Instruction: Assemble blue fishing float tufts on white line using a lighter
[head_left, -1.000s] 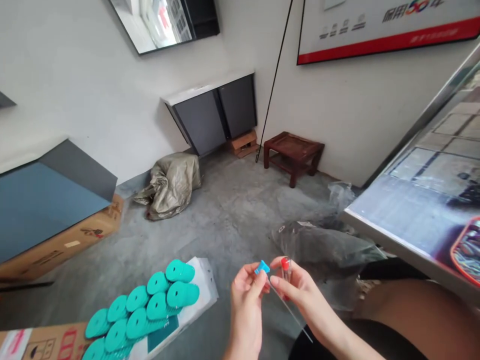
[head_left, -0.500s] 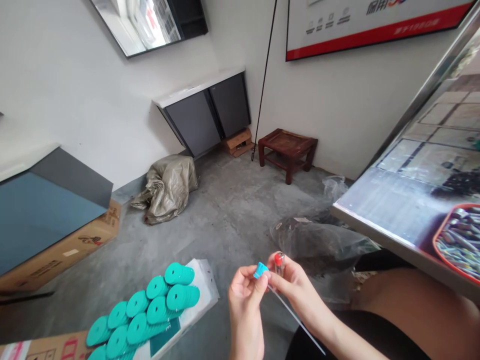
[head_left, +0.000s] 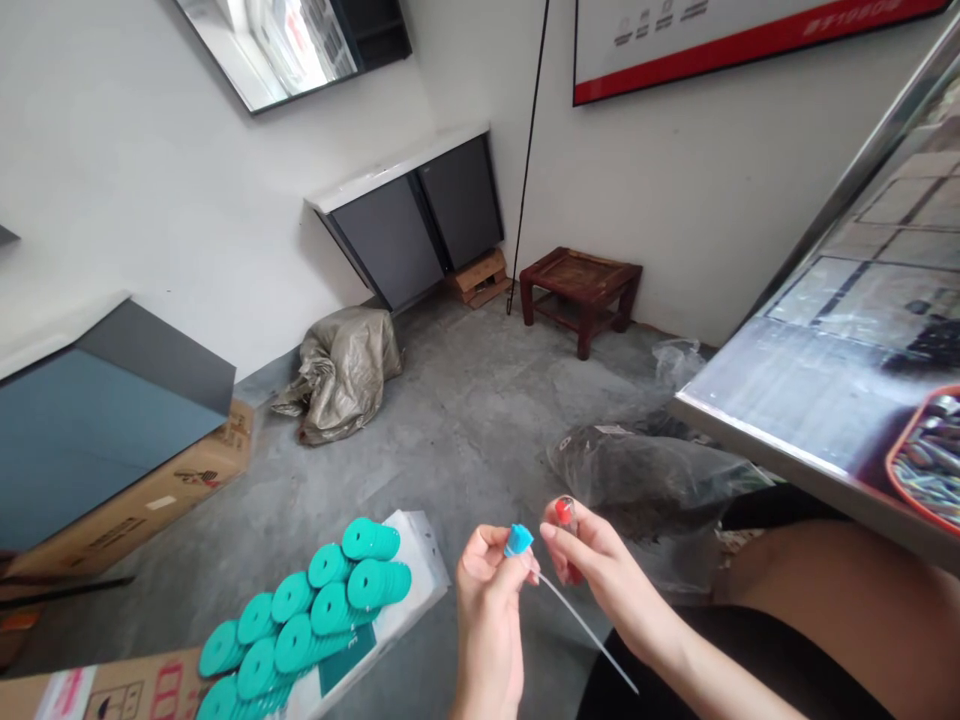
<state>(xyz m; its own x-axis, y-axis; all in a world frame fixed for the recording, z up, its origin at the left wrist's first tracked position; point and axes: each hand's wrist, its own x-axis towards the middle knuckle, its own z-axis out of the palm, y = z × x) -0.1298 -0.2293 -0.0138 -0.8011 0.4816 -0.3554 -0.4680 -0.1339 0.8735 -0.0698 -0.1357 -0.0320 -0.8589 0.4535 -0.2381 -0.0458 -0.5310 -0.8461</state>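
Between the thumb and fingers of my left hand (head_left: 491, 610) is a small bright blue plastic piece (head_left: 519, 540). A thin white strand (head_left: 592, 630) runs from beside that hand's fingertips down to the right, past my right wrist. My right hand (head_left: 600, 560) is closed around a small clear piece with a red top (head_left: 565, 510); its lower part is hidden by the fingers. The two hands are close together but apart. Stacks of teal discs with centre holes (head_left: 322, 610) lie in two rows to the left of my hands.
A white package (head_left: 412, 560) and a cardboard box (head_left: 135, 685) lie under the discs. At right stands a metal-edged table (head_left: 780, 400) with a red-rimmed tray (head_left: 896, 470) of small metal parts. A plastic bag (head_left: 645, 480), a wooden stool (head_left: 581, 280) and a sack (head_left: 349, 370) are on the floor.
My right hand has drawn a little away from my left fingertips, leaving a gap. The blue piece has tilted more upright. The camera view has shifted slightly.
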